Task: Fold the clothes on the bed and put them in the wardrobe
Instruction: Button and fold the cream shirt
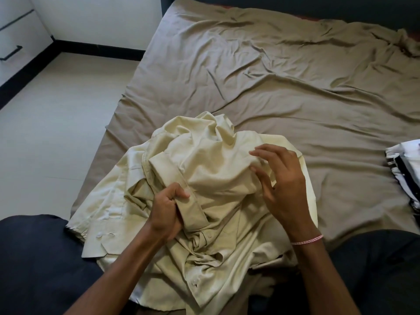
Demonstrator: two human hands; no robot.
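Left hand (167,212) tight round flat band (194,209) (collar, perhaps) of cream shirt (216,160); right hand (281,185) slack-fingered.

A cream shirt (211,178), crumpled with its buttoned placket twisted, is lying heaped at the near edge of the bed (272,76) toward its left corner, while a black-and-white garment (404,169) is sitting piled well apart at the right edge.

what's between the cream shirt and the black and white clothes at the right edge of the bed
Only bare, wrinkled sheet separates the cream shirt from the black and white clothes; nothing else lies there, as the head view shows.
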